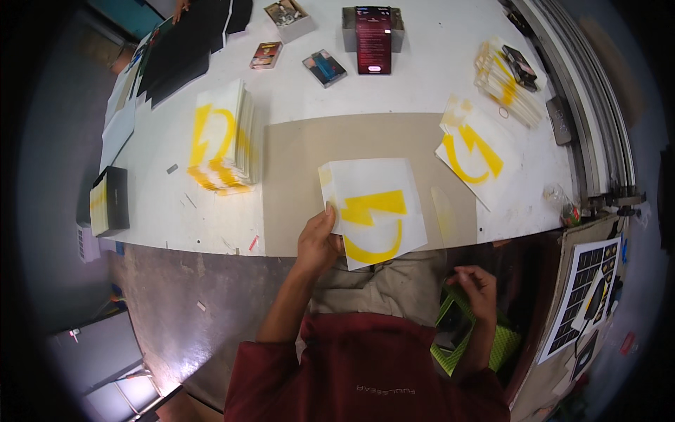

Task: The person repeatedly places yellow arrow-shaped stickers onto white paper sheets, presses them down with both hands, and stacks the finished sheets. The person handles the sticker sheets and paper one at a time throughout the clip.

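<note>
My left hand [319, 240] is closed on the left edge of a white paper sleeve [415, 211] with a bold yellow design. The sleeve is tilted over the table's front edge, its lower corner above my lap. My right hand [478, 290] is off the table to the right, above a green woven basket [500, 344]; its fingers are loosely bent and apart, with nothing seen in them. Left of the sleeve stands a thick stack of similar yellow-printed sleeves [223, 141]. More printed sleeves [470, 151] lie fanned out at the right.
A beige board [295, 183] lies on the white table [302, 95]. At the back are a phone [373, 42] leaning on a grey box, an open small box [290, 21], and two small packs [325, 68]. A black box [112, 200] stands at left, a metal rail [598, 105] at right.
</note>
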The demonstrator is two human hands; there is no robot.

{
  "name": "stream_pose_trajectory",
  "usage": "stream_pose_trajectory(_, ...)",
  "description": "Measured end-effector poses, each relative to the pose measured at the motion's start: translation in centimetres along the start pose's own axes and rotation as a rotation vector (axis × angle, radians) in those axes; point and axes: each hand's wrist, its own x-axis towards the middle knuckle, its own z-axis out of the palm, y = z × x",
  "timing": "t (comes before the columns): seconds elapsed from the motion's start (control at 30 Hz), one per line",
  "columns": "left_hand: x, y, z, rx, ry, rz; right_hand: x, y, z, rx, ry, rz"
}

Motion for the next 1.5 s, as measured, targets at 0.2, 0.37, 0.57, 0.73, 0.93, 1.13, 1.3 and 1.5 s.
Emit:
stream_pose_trajectory(0.2,-0.4,0.8,4.8,0.037,-0.037,-0.006,7.0,-6.6,5.9,0.355,0.165,-0.199)
stream_pose_trajectory(0.37,-2.3,1.4,4.4,0.099,-0.145,0.073,11.5,-7.9,7.9,0.763,-0.324,0.024)
stream_pose_trajectory(0.57,-3.7,1.3,2.2,0.203,0.014,0.195,10.5,-8.4,10.8,0.853,-0.212,-0.017)
stream_pose_trajectory(0.73,-3.3,1.8,1.1,0.258,0.112,0.217,10.2,-7.7,10.2,0.668,0.136,-0.277)
stream_pose_trajectory(0.93,-1.9,0.7,-1.6,0.356,0.096,0.236,8.8,-9.4,8.3,0.354,0.320,-0.425)
stream_pose_trajectory(1.13,-1.8,1.1,-0.4,0.423,0.074,0.174,9.0,-10.3,7.0,0.553,0.011,-0.183)
stream_pose_trajectory(1.3,-0.9,0.5,-1.6,0.459,0.142,0.267,9.7,-9.9,7.6,0.410,0.095,-0.258)
stream_pose_trajectory(1.5,-0.1,-0.2,-2.3,0.491,0.105,0.288,10.5,-9.4,9.3,0.228,0.303,-0.400)
